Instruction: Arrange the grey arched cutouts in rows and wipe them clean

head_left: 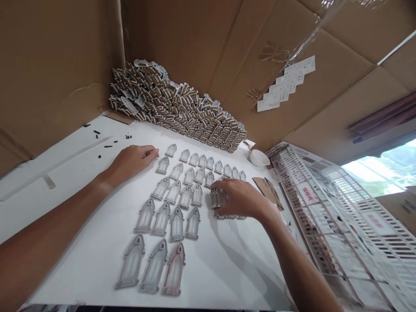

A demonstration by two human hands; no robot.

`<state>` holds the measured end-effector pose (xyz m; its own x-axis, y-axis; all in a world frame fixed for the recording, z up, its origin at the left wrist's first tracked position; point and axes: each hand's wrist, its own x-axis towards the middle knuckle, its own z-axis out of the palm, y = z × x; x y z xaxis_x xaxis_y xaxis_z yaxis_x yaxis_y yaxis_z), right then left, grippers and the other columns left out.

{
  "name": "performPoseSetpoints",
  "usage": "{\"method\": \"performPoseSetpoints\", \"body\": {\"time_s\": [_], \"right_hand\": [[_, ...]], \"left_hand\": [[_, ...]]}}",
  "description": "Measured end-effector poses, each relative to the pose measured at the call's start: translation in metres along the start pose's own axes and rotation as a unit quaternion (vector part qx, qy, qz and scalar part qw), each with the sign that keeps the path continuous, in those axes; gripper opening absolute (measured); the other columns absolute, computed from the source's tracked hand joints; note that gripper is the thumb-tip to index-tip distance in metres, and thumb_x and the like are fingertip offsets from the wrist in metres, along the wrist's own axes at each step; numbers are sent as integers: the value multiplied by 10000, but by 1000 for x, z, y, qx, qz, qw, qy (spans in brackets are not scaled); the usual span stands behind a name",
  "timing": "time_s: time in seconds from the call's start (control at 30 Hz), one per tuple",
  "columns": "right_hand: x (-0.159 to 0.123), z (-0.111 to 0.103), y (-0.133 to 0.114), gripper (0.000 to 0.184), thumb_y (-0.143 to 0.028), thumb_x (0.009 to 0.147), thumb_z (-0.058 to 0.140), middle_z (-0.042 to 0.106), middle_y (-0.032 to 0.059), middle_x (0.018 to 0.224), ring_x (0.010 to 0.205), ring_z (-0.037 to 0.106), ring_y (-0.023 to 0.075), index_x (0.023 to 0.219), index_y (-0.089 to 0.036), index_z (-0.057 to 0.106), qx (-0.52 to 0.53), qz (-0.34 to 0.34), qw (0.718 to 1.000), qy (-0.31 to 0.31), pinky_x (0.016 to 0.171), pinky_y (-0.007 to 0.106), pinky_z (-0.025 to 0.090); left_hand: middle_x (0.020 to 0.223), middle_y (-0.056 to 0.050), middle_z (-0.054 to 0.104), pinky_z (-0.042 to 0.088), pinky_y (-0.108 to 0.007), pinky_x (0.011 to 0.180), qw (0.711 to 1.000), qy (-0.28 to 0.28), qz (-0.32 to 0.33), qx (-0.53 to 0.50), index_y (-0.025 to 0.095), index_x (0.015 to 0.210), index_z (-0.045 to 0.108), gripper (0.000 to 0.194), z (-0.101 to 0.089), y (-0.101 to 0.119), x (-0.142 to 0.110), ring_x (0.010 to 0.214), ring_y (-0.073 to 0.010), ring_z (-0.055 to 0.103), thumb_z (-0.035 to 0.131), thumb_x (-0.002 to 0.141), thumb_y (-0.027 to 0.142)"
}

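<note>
Small grey arched window pieces [161,217] lie flat in uneven rows across the white tabletop [221,268]. The nearest one on the right of the front row [174,269] has a reddish tint. My right hand [238,197] curls thumb and fingers around a short stack of arched window pieces [218,198] at the right side of the rows, and more pieces show beneath the palm. At the far left end of the rows, my left hand [138,157] is closed, its fingertips pinched together beside a window piece [170,150]; anything between them is too small to name.
A large heap of stacked pieces [182,108] leans against the cardboard wall [201,47] at the back. To the right stand a white bowl [259,157], a cardboard scrap [268,192] and white plastic crates [312,203]. Dark bits [96,132] and a clear strip [78,157] lie left.
</note>
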<state>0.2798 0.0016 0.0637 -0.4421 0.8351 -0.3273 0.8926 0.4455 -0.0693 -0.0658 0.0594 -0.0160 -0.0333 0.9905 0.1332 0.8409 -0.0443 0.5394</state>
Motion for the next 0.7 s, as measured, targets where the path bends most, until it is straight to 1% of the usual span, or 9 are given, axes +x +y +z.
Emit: {"method": "performPoseSetpoints", "body": {"time_s": [0.1, 0.2, 0.3, 0.43, 0.57, 0.7], "right_hand": [[-12, -1, 8, 628, -341, 724, 843, 768, 64, 1207, 1096, 716, 298, 1337, -290, 711, 8, 12, 1000, -11, 883, 364, 497], [-17, 3, 12, 601, -330, 729, 836, 753, 52, 1201, 1073, 716, 284, 1315, -297, 704, 9, 4, 1000, -22, 877, 365, 495], [-15, 8, 11, 613, -329, 730, 827, 734, 49, 1211, 1051, 715, 285, 1324, -306, 678, 6, 13, 999, -42, 845, 364, 487], [-11, 13, 9, 641, -340, 730, 814, 712, 56, 1252, 1056, 714, 309, 1351, -329, 660, 2, 31, 998, -60, 841, 374, 475], [-8, 18, 9, 631, -348, 724, 826, 722, 63, 1204, 1053, 710, 316, 1337, -326, 677, 10, 16, 998, -60, 831, 373, 470], [-4, 19, 9, 613, -364, 714, 836, 749, 69, 1138, 1029, 712, 319, 1311, -311, 706, 12, 1, 999, -45, 815, 373, 470]], "left_hand": [[804, -26, 736, 413, -321, 733, 1000, -3, 3, 1, 282, 987, 788, 429, 0, 0, 0, 723, -210, 630, 441, 963, 532], [816, -26, 737, 390, -326, 715, 1000, -1, 0, 7, 280, 980, 779, 433, 1, 0, 1, 711, -205, 617, 440, 966, 550], [818, -22, 735, 371, -324, 709, 1000, -3, -4, 10, 281, 984, 774, 427, 1, -1, 0, 711, -199, 607, 441, 967, 548], [833, -19, 740, 371, -313, 722, 1000, -7, 0, 3, 272, 1001, 773, 418, 0, 0, -1, 718, -185, 605, 440, 976, 524], [854, -20, 745, 369, -311, 717, 1000, -11, -5, 3, 266, 991, 768, 429, -1, 0, -1, 717, -179, 602, 438, 980, 539], [873, -13, 747, 371, -307, 726, 1000, -18, -12, 6, 280, 1003, 765, 430, -2, 1, 0, 750, -188, 615, 432, 976, 552]]}}
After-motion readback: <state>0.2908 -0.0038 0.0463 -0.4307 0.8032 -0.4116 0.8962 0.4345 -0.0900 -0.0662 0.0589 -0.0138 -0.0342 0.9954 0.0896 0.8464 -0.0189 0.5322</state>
